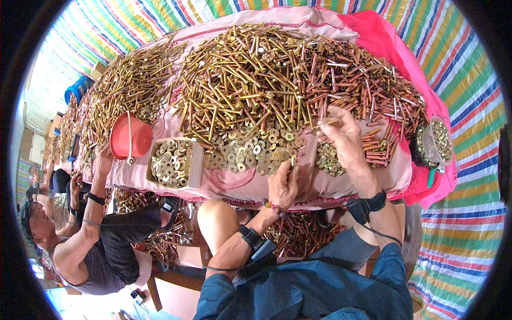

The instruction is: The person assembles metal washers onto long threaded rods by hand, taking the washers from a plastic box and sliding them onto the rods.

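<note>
Two hands work at the pink table [341, 184]: your left hand [284, 184] pinches a short bolt [293, 160] upright, washers [250, 149] at its 11 o'clock. Your right hand [341, 136] closes on a long bolt [322, 126] at the pile's [277, 74] edge, nuts [328, 159] at its 7 o'clock.
</note>
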`<state>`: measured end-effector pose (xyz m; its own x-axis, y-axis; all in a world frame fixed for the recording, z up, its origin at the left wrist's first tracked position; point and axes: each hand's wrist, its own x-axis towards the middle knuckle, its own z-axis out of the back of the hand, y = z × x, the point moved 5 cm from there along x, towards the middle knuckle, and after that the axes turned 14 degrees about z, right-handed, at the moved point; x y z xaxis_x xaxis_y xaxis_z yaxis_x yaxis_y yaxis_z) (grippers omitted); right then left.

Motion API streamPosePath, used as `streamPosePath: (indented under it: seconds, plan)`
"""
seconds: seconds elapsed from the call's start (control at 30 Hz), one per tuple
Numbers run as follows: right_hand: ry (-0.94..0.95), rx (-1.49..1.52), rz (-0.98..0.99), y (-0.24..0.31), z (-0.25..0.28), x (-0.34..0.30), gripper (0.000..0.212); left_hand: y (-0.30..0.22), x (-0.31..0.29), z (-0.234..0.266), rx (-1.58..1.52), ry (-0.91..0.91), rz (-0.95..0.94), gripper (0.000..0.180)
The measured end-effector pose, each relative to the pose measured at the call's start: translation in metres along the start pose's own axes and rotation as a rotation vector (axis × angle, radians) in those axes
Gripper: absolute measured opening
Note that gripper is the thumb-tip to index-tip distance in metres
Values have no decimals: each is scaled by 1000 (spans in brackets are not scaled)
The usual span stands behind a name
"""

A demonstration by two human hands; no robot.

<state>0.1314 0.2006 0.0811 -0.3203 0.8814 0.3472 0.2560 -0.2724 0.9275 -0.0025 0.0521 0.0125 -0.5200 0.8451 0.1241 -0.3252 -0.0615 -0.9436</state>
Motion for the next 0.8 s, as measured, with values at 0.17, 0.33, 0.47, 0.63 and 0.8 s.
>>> streamPosePath:
  seconds: [0.17, 0.33, 0.47, 0.63, 0.8]
  plan:
    - [206, 145, -178, -20, -27, -33, 14, -1, 1, 0, 29, 17, -5, 17]
    - [427, -355, -40, -7, -34, -49, 27, 1, 0, 1, -4, 0, -18, 12]
    - [350, -426, 38, -3, -31, -45, 45, 1, 0, 1, -13, -7, -47, 15]
    - [136, -26, 57, 7, -25, -27, 61, 5, 2, -2, 13, 22, -40, 19]
    - [140, -56, 147, 7, -38, -31, 57, 3, 1, -2, -10, 41, -14, 18]
